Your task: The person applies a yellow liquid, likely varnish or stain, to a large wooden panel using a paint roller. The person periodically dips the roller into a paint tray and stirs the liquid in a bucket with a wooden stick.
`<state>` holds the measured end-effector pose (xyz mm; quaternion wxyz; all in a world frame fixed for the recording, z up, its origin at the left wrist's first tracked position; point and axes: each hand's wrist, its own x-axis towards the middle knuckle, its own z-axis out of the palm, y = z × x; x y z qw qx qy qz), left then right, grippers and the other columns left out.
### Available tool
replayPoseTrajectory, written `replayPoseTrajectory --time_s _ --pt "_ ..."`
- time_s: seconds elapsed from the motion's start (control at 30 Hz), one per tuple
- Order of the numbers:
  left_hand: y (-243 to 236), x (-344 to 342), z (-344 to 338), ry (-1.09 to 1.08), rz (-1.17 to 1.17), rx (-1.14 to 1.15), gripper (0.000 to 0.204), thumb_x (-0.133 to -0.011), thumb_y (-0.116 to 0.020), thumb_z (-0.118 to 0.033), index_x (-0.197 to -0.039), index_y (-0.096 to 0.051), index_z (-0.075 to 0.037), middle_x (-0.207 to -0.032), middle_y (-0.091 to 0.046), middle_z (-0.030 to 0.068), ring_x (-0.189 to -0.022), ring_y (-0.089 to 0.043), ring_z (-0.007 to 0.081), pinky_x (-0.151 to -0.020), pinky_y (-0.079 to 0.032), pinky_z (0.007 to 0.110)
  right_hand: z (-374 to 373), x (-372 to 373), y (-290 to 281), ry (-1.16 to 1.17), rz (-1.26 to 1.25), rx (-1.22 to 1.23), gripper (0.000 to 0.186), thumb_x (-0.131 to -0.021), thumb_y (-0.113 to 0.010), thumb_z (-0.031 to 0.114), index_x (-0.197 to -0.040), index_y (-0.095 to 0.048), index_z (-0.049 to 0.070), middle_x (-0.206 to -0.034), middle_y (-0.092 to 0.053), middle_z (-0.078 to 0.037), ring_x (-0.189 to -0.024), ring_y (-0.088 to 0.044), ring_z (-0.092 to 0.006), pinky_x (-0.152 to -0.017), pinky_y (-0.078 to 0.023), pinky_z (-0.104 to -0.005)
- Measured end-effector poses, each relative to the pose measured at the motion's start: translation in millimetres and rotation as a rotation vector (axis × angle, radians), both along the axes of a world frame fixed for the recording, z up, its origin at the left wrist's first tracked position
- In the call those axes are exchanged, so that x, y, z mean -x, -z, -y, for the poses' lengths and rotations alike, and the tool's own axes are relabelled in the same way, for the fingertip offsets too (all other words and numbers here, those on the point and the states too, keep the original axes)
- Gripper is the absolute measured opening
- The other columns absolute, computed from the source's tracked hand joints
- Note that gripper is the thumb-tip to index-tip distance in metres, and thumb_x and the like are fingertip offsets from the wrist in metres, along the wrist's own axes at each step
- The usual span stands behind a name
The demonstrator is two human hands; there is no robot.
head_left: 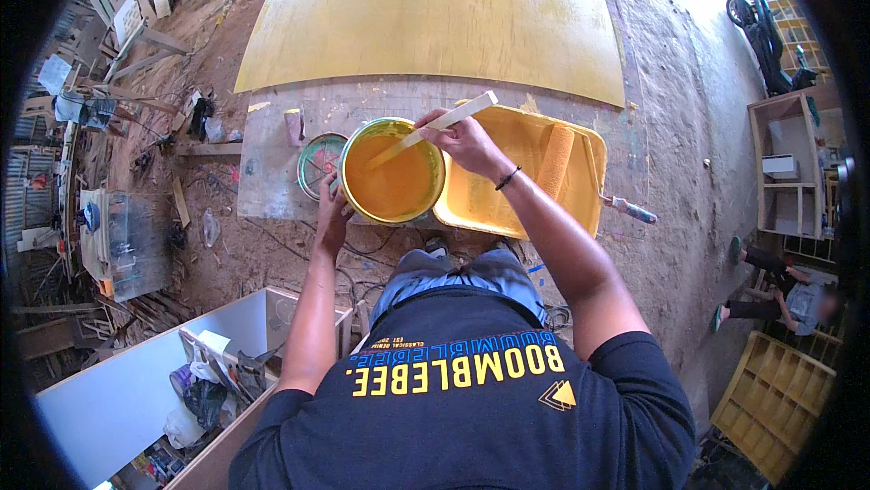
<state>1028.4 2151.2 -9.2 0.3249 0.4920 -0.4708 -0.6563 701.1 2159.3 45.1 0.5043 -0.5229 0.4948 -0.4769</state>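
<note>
Lying lower left of the paint bucket (pixel 392 218), a long pale-panelled box (pixel 118 399) is seen, filled with plastic bags and loose bits. Farther up on that side, the ground is littered with wood scraps. Just left of the bucket, a round green-rimmed item (pixel 319 156) is placed on a stained board (pixel 285 195); whether it is a can or a lid cannot be told. At the bucket's near-left side, the left hand (pixel 333 209) is laid with its fingers bent against wall and rim; whether they are clamped there cannot be told.

The bucket, placed in front of the person's body, is part-filled with orange-yellow paint (pixel 390 189). A pale stirring stick (pixel 477 106) is dipped in it at a slant, its upper end raised past the bucket's far-right rim. The stick is grasped in the closed fingers of the right hand (pixel 458 141), held above that rim. Beyond the bucket, a broad yellow-coated sheet (pixel 426 19) is laid out.

Right of the bucket, a yellow paint tray (pixel 507 150) is set, with a paint-covered roller (pixel 555 162) rested in it. Far right of the bucket, a seated person (pixel 800 301) is seen.
</note>
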Motion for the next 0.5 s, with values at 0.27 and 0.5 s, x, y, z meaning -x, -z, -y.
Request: replayPoseTrajectory --time_s 0.27,0.5 --pt "-16 16 -8 -0.053 0.046 0.032 0.095 -0.080 -0.072 -0.069 -0.149 -0.031 -0.017 -0.147 -0.040 0.0166 -0.129 -0.047 0.0309 -0.100 -0.044 0.047 3 17 -19 -0.056 0.000 -0.037 0.027 -0.100 -0.062 0.013 -0.125 -0.064 0.003 -0.110 -0.069 -0.003 -0.102 -0.062 -0.0085 -0.089 -0.052 -0.0264" --pt "-26 35 2 -0.060 0.129 0.141 0.094 -0.081 -0.073 -0.066 -0.146 -0.034 -0.010 -0.140 -0.046 0.0168 -0.127 -0.048 0.0264 -0.102 -0.044 0.045 -2 38 -13 -0.073 0.043 -0.036 0.037 -0.101 -0.062 0.018 -0.136 -0.061 0.007 -0.113 -0.071 -0.002 -0.097 -0.063 -0.0072 -0.079 -0.054 -0.0254"
